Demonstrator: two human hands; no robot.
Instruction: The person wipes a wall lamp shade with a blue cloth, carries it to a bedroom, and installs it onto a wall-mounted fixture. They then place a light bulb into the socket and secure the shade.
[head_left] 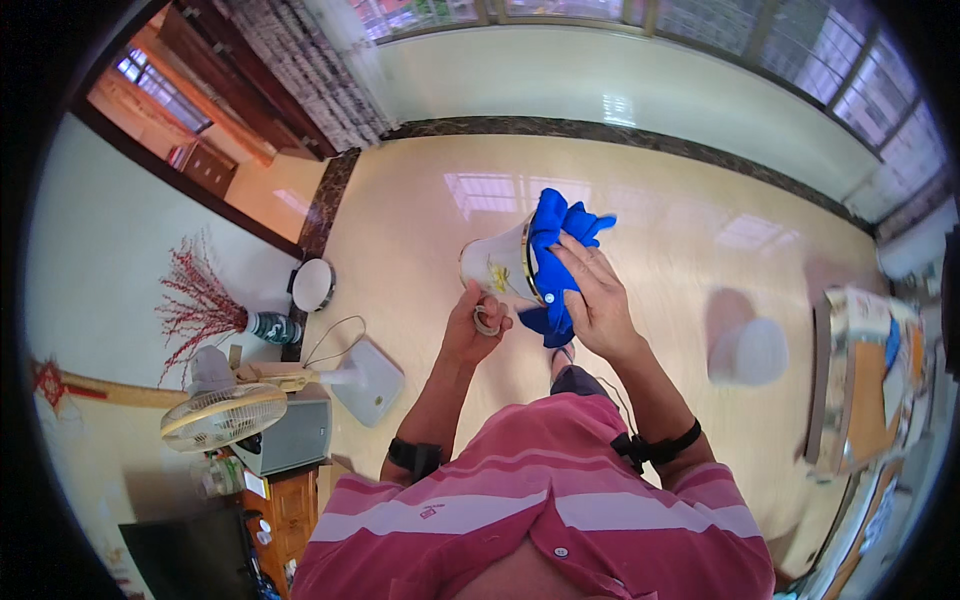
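Observation:
A white jug with a gold rim and a yellow flower pattern is held tilted in front of me, its mouth turned to the right. The fingers of my left hand are closed round its ring-shaped handle. A bunched blue cloth covers the jug's mouth and hangs past the rim above and below. My right hand grips this cloth from the right and presses it against the opening. The inside of the jug is hidden by the cloth.
To the left stand a fan, a vase with red twigs, a round white-topped object and a pale flat base on the floor. A white stool and a cluttered shelf unit stand right.

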